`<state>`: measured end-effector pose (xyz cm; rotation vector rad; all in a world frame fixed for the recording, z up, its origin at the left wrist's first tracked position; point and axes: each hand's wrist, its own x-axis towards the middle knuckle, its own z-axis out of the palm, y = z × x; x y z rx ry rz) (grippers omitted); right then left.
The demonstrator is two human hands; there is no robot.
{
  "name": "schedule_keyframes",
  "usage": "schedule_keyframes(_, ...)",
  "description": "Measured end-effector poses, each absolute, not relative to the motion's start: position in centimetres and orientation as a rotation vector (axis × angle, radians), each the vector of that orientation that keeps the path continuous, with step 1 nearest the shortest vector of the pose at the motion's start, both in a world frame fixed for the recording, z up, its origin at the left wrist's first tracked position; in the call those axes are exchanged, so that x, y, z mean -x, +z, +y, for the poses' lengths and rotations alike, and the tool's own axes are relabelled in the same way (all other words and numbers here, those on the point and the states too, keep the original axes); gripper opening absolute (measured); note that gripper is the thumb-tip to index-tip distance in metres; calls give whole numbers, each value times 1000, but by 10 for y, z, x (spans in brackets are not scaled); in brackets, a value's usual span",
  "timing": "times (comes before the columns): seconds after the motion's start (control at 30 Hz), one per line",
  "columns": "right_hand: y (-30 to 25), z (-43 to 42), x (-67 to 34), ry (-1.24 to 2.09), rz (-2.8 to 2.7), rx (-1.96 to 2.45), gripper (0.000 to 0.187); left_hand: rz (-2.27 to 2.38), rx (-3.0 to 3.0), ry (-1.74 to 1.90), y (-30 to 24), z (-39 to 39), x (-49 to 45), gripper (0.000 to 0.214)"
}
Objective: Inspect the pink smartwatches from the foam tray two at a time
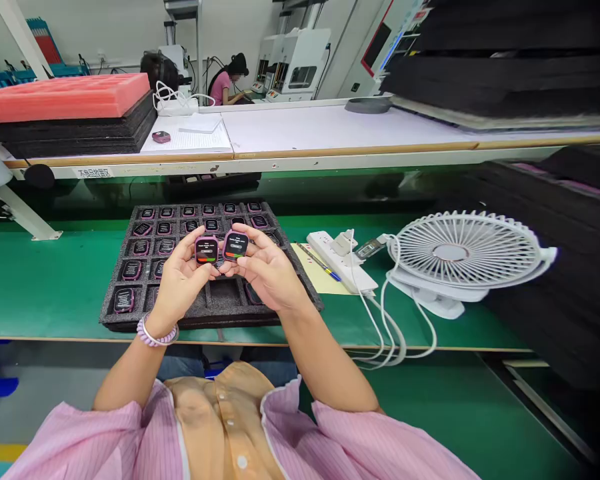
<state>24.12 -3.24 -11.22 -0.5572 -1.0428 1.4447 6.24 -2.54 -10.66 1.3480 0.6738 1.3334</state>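
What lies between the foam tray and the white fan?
The head view shows, from the tray side: a yellow sheet with a pen on it, a white power strip, a small dark device and white cables.

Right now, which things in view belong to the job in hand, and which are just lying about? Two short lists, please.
Job in hand:
one watch in the left hand
a second watch in the right hand
foam tray of watches beneath the hands

Seemingly just lying about:
white fan
power strip
pen
yellow paper

Pink striped sleeves (375,443), tan buttoned top (205,427), lilac wristband (148,338)
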Motion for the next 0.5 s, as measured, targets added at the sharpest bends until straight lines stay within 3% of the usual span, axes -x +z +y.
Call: schedule_keyframes(0.5, -115, -32, -237, 1419, -1012, 608, 51, 726, -1385, 1342, -111, -25, -62, 51)
